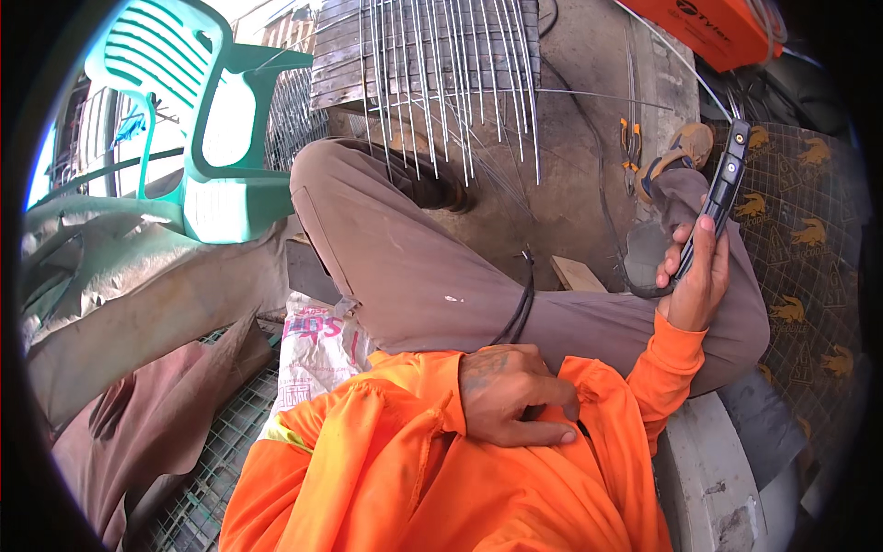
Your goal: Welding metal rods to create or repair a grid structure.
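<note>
My right hand [696, 276] is closed around the grip of a black welding electrode holder [722, 189], raised above my right knee. A thin metal rod [679, 57] runs up and left from the holder's head. Across the front of my orange long-sleeved shirt [368, 469] lies my left hand [515, 391]. Its thumb is stretched out, the fingers are loosely bent, and I see nothing in it. Ahead of my legs, thin steel rods [441, 87] lie side by side over a dark slatted board [336, 69], their ends hanging past its near edge.
Orange-handled pliers [631, 147] lie on the floor near my right shoe [681, 156]. A black cable [589, 115] winds across the ground. At left stands a green plastic chair [230, 207]; an orange box [713, 32] is at the upper right. A patterned dark sheet [782, 267] lies right.
</note>
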The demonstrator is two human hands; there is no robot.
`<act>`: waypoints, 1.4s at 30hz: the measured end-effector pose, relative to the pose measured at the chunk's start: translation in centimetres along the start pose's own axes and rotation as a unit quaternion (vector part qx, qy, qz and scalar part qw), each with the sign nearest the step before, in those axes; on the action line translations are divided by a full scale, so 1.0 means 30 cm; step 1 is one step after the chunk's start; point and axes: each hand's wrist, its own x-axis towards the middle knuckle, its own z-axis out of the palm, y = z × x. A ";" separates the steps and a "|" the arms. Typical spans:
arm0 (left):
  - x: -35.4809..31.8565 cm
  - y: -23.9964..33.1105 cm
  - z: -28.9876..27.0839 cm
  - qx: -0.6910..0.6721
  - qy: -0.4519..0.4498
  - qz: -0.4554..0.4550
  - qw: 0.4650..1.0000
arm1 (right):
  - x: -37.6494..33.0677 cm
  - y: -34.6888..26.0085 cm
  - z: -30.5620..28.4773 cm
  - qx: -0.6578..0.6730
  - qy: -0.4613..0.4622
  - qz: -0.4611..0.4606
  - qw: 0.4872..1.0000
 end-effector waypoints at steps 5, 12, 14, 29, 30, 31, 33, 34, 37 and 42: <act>0.049 -0.048 -0.035 0.165 0.163 0.153 0.961 | 0.007 0.005 -0.006 -0.002 0.009 0.012 1.000; 0.238 0.046 -0.076 -0.389 0.229 0.062 0.890 | -0.007 0.054 -0.027 -0.007 -0.006 -0.045 0.999; 0.366 0.062 -0.056 -0.404 0.201 0.116 0.885 | 0.038 0.144 -0.085 0.034 0.031 -0.140 0.989; 0.375 -0.018 0.106 -0.373 0.166 0.126 0.904 | -0.015 -0.047 0.058 0.125 0.232 -0.066 0.962; 0.358 -0.027 0.108 -0.446 0.154 0.104 0.876 | -0.008 -0.045 0.052 0.126 0.235 -0.090 0.959; 0.323 -0.065 0.109 -0.370 0.138 0.086 0.915 | -0.006 -0.047 0.055 0.148 0.214 -0.114 0.959; 0.242 -0.116 0.089 -0.312 0.106 0.028 0.944 | -0.001 -0.043 0.053 0.147 0.206 -0.124 0.959; 0.203 -0.129 0.075 -0.255 0.076 -0.032 0.963 | 0.001 -0.042 0.050 0.142 0.197 -0.133 0.961; 0.093 -0.135 -0.004 -0.199 0.072 -0.042 0.976 | -0.007 -0.044 0.034 0.144 0.184 -0.139 0.962; -0.020 -0.159 -0.104 -0.041 0.299 0.070 0.951 | -0.024 -0.039 0.040 0.138 0.184 -0.142 0.963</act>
